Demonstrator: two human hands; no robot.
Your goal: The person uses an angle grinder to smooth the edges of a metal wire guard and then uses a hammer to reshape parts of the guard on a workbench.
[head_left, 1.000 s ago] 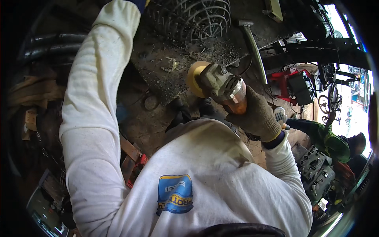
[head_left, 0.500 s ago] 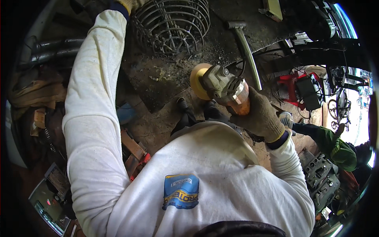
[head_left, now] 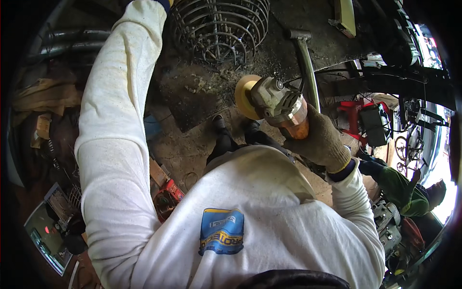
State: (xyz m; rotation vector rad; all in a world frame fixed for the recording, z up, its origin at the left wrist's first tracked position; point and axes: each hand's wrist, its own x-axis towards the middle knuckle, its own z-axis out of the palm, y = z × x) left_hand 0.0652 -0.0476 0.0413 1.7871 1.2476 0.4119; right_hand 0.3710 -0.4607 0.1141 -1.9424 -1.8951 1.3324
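Observation:
My gloved right hand (head_left: 321, 140) is wrapped round the orange body of an angle grinder (head_left: 278, 100). The grinder's round, yellowish disc (head_left: 245, 97) points left and is apart from the metalwork. Beyond it, a round cage of bent metal rods (head_left: 220, 30) stands on a dark, debris-strewn work surface (head_left: 192, 103). My left arm reaches forward to the cage's left side. Only a sliver of that glove shows at the top edge, so its fingers are hidden.
A hammer (head_left: 306, 62) lies right of the cage, with a yellowish bar (head_left: 345, 18) farther back. Red-and-black equipment (head_left: 353, 118) stands at right, near a person in green (head_left: 402, 190). A red tool (head_left: 171, 192) sits low at left. My shoes (head_left: 219, 122) are by the surface's near edge.
The cage and hammer have shifted slightly right in the picture. My left glove has slipped almost wholly past the top edge. The right hand still holds the grinder in nearly the same place.

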